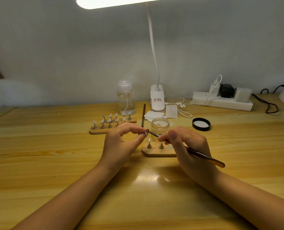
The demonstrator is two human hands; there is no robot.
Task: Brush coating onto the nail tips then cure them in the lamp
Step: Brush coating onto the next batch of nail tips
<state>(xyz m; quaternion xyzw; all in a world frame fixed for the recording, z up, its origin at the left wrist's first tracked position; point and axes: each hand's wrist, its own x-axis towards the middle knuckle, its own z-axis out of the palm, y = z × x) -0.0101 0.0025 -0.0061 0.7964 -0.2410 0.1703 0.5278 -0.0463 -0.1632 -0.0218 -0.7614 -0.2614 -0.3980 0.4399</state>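
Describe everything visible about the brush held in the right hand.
The brush is slim, with a glossy amber-brown, translucent-looking handle and a darker, thinner front section. The right hand grips it pen-style near the front, the handle's rounded end sticking out past the hand toward the lower right. It lies at a shallow slant above the table, its tip meeting the nail tip pinched in the left hand. The bristles are too small to make out.

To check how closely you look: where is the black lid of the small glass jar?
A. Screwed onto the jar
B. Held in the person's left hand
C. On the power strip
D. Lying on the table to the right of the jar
D: the black lid lies flat on the table, apart from the open glass jar and to its right.
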